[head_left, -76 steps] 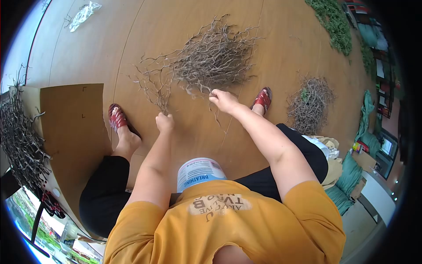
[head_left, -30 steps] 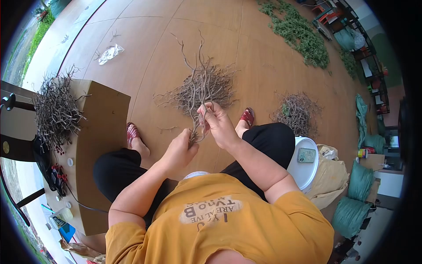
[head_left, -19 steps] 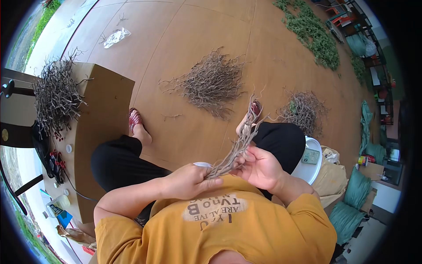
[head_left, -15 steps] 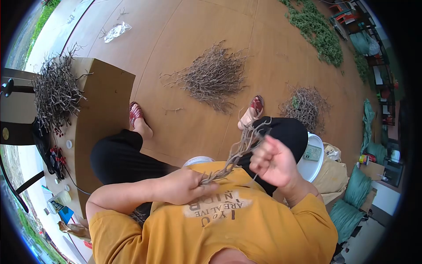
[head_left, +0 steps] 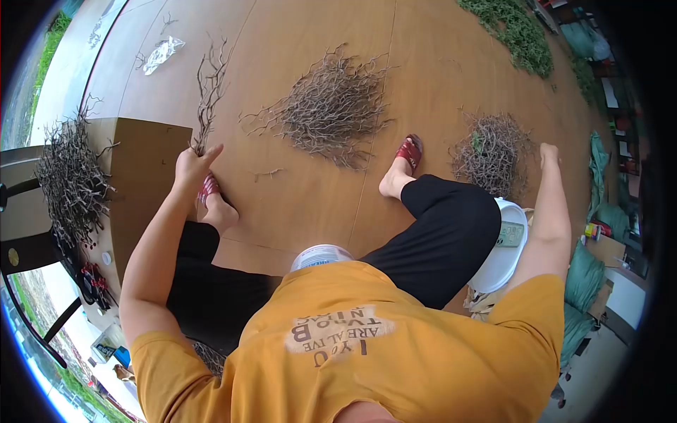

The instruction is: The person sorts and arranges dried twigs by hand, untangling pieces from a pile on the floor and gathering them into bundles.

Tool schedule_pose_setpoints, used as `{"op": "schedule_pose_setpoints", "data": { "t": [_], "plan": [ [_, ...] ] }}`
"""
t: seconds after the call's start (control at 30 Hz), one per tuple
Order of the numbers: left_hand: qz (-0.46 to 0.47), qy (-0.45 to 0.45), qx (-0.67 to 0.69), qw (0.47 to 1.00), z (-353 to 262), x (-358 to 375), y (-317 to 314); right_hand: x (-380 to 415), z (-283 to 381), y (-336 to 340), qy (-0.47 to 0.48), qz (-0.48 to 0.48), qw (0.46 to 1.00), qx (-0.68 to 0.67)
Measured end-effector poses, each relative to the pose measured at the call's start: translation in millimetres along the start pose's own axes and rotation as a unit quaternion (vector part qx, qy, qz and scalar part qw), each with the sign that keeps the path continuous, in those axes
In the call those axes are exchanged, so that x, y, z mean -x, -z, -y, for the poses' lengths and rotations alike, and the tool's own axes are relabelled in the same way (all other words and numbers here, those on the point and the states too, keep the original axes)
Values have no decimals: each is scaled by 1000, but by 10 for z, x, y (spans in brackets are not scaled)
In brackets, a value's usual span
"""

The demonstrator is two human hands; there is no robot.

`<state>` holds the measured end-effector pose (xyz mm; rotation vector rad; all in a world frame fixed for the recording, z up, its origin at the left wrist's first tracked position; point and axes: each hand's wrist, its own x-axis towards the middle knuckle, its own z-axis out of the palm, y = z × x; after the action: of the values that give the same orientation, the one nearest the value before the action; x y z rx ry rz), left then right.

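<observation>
My left hand [head_left: 193, 166] is stretched forward by the cardboard box and closed around the lower ends of a bundle of twigs [head_left: 209, 92], whose branching tips point away from me. My right hand [head_left: 550, 155] reaches out on the other side, just right of a low heap of twigs [head_left: 491, 155] on the floor. Its fingers look curled together, and whatever may be in them is hidden. Between my hands, farther out, lies a larger pile of twigs [head_left: 328, 109].
A cardboard box [head_left: 151, 162] at left bears a dark heap of twigs [head_left: 74, 169]. A white bucket [head_left: 518, 264] stands beside my right leg, and a tub [head_left: 321, 254] sits between my legs. Green plants [head_left: 518, 35] and crumpled foil [head_left: 163, 55] lie on the floor.
My hands have parted from in front of my chest. The left carried the twig bundle forward and left; the right swung out to the right. The view has shifted slightly.
</observation>
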<state>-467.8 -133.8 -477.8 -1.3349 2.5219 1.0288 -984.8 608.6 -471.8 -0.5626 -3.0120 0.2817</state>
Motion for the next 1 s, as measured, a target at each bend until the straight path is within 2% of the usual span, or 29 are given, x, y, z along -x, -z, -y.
{"op": "schedule_pose_setpoints", "data": {
  "t": [0.03, 0.07, 0.1, 0.13, 0.2, 0.23, 0.3, 0.33, 0.37, 0.4, 0.43, 0.5, 0.57, 0.67, 0.7, 0.77, 0.87, 0.9, 0.97, 1.0],
  "plan": [
    [1, 46, 5, 999, -13, -198, -183, 379, 574, 19, -27, 53, 998, -12],
    [3, 91, 10, 996, -31, -381, -391, 236, 681, -441, 90, 11, 994, -59],
    [-10, 110, 63, 992, -21, -559, -656, 588, 1150, -490, 263, 59, 963, 14],
    [-23, 130, 114, 985, 5, -716, -931, 1102, 1638, -585, 306, 137, 941, -46],
    [-40, 176, 204, 962, -132, -830, -1277, 1873, 2375, -999, 409, 271, 871, 19],
    [-42, 203, 243, 948, -237, -846, -1428, 2335, 2582, -1225, 411, 316, 855, -6],
    [-33, 233, 321, 917, -157, -927, -1824, 3125, 2921, -1703, 430, 421, 798, 35],
    [-34, 241, 366, 898, -131, -910, -1972, 3442, 2902, -2150, 465, 431, 774, 8],
    [-37, 248, 409, 877, -115, -887, -2066, 3813, 3002, -2236, 447, 453, 771, 32],
    [-24, 258, 451, 854, -105, -838, -2103, 4136, 3021, -2521, 405, 449, 795, 51],
    [-21, 264, 458, 849, -66, -806, -2121, 4381, 3018, -2742, 410, 431, 801, 72],
    [-18, 276, 474, 836, 10, -768, -2139, 4736, 2981, -3039, 402, 346, 843, 88],
    [-27, 246, 462, 851, 105, -841, -2074, 4789, 2952, -3170, 370, 364, 849, 102],
    [-61, 194, 433, 878, 132, -947, -1845, 4635, 3014, -2886, 461, 348, 816, 9],
    [-74, 182, 442, 875, 79, -997, -1744, 4534, 3047, -2815, 491, 284, 820, -76],
    [-84, 127, 475, 867, 10, -1095, -1574, 4286, 3133, -2320, 553, 319, 756, -146],
    [-38, 119, 424, 897, -293, -1043, -1188, 4059, 3242, -1491, 548, 417, 724, -19],
    [-31, 105, 417, 902, -409, -983, -1053, 3989, 3263, -1279, 553, 389, 735, -46],
    [-25, 76, 400, 913, -634, -845, -774, 3911, 3314, -776, 541, 471, 695, -54],
    [10, 49, 383, 923, -709, -770, -625, 3909, 3300, -558, 556, 474, 681, -61]
  ]
}}
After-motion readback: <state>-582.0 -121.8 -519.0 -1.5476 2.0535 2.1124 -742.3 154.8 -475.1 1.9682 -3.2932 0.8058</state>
